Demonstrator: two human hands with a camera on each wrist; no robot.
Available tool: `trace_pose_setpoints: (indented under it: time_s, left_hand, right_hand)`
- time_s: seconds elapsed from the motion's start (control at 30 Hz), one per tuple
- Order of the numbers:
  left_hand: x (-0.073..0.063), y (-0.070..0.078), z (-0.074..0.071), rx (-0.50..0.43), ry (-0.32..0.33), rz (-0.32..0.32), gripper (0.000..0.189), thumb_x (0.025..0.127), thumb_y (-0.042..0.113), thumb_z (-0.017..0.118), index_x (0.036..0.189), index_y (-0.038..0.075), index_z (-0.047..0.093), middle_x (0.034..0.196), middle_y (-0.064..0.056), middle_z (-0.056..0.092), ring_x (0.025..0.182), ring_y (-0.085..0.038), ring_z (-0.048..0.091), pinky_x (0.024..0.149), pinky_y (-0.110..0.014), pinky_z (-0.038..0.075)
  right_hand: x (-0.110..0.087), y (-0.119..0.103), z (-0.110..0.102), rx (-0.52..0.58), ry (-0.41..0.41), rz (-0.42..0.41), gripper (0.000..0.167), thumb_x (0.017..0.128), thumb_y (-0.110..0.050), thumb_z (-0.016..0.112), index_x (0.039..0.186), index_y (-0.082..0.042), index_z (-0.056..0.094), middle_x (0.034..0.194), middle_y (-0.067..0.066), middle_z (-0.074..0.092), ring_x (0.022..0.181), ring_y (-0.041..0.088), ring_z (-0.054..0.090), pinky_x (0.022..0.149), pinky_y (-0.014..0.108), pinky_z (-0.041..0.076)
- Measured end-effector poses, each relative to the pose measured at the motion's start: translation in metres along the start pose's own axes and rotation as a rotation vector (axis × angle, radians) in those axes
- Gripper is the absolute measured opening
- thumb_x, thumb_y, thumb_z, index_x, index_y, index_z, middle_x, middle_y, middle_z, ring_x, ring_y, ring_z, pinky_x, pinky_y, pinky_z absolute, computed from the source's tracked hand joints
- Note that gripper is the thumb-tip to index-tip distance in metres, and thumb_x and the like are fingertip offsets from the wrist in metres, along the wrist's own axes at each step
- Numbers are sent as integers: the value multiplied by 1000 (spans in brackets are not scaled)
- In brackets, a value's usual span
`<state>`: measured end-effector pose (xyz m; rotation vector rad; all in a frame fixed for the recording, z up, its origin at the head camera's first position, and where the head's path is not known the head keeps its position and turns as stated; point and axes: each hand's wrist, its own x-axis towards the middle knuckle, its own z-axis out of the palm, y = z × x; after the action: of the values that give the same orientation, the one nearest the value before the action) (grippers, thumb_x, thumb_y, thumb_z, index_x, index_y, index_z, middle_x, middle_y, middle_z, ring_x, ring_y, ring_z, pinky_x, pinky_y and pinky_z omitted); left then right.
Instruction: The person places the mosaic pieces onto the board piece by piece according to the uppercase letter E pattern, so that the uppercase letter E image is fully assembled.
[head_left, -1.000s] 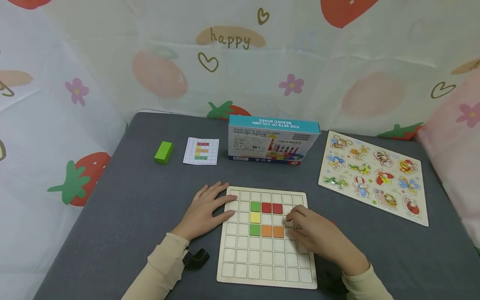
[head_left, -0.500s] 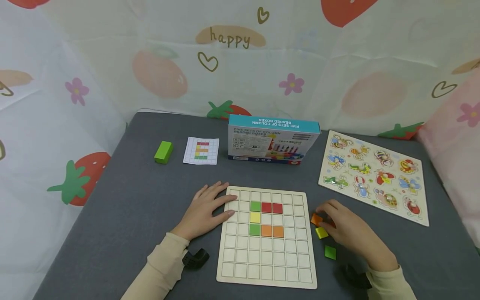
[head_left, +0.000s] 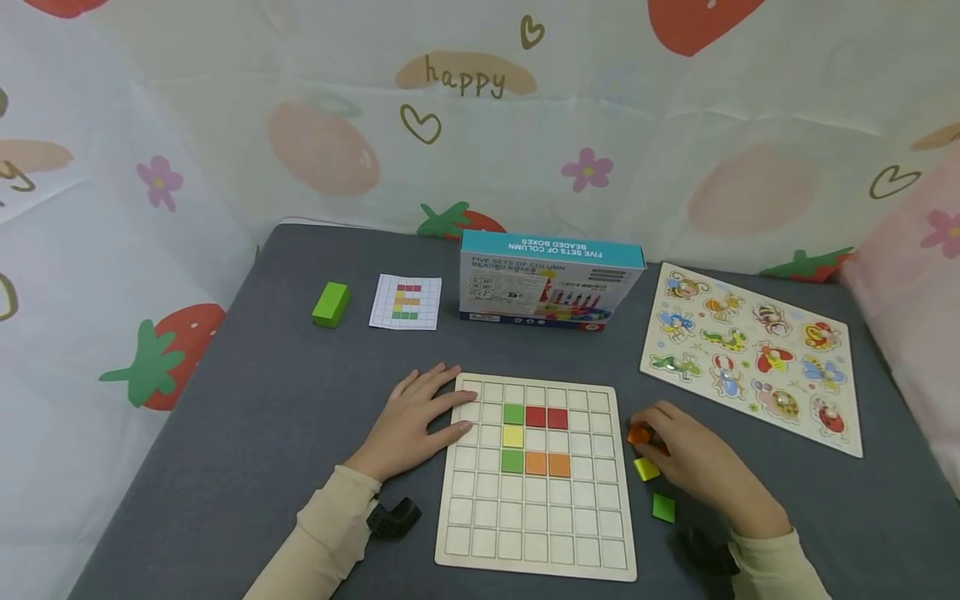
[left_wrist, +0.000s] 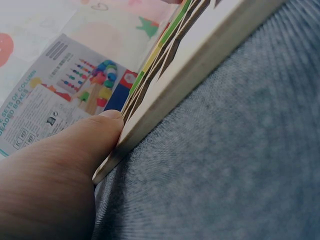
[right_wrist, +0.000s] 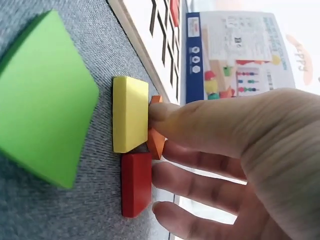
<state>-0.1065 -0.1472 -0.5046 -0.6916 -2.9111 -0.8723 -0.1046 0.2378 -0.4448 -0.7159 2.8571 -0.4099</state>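
Note:
A pale gridded board (head_left: 536,523) lies before me, bearing green, red, yellow and orange square tiles (head_left: 536,417) in its upper middle. My left hand (head_left: 408,427) rests at its upper left edge, fingers spread; the left wrist view shows the thumb (left_wrist: 95,132) on the rim. Right of the board, my right hand (head_left: 708,468) pinches an orange tile (head_left: 637,434) between thumb and fingers. Close to it are a yellow tile (head_left: 647,469) and a green tile (head_left: 663,507). A red tile (right_wrist: 136,185) beside the fingers shows in the right wrist view.
Behind the board stand a blue-topped box (head_left: 551,283), a card with a coloured pattern (head_left: 406,302) and a green block (head_left: 331,304). An insect puzzle board (head_left: 752,358) lies at the far right. A printed cloth (head_left: 337,50) hangs behind the dark table.
My right hand has moved right, off the board to the loose tiles, and now grips the orange one. My left hand has stayed on the board's edge.

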Motion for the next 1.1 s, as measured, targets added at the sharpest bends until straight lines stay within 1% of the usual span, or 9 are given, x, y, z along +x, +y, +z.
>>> trace_pose_setpoints:
  time_s: [0.17, 0.33, 0.7, 0.87, 1.1]
  left_hand:
    - [0, -1, 1, 3, 0, 0, 48, 92, 52, 57, 136, 32, 55, 153, 0, 36, 145, -21, 24, 120, -48, 12]
    - [0, -2, 2, -1, 1, -2, 48, 92, 52, 56, 136, 32, 55, 153, 0, 36, 145, -20, 23, 121, -47, 11]
    - [0, -1, 1, -5, 2, 1, 48, 92, 51, 57, 136, 32, 55, 153, 0, 36, 145, -20, 24, 121, -47, 11]
    - [0, 0, 0, 1, 1, 2, 47, 92, 51, 57, 136, 32, 55, 153, -1, 37, 145, -21, 24, 120, -47, 12]
    - [0, 0, 0, 6, -5, -7, 48, 92, 51, 57, 136, 32, 55, 153, 0, 36, 145, -20, 24, 120, -48, 12]
  right_hand:
    - [-1, 2, 1, 14, 2, 14, 30, 84, -15, 75, 109, -9, 61, 101, 1, 57, 75, 5, 51, 60, 22, 49]
    - [-1, 2, 3, 7, 27, -2, 33, 83, -14, 76, 110, -6, 61, 99, 2, 57, 73, 5, 50, 58, 21, 47]
    - [0, -2, 2, 27, 73, -1, 27, 86, -16, 74, 109, -9, 62, 99, 0, 55, 71, 6, 46, 55, 20, 42]
    - [2, -7, -1, 27, 73, -4, 27, 86, -17, 73, 110, -9, 62, 101, 0, 56, 75, 6, 50, 58, 22, 46]
    - [5, -15, -2, 41, 75, -45, 28, 86, -18, 73, 110, -9, 62, 102, 0, 57, 78, 8, 54, 61, 24, 50]
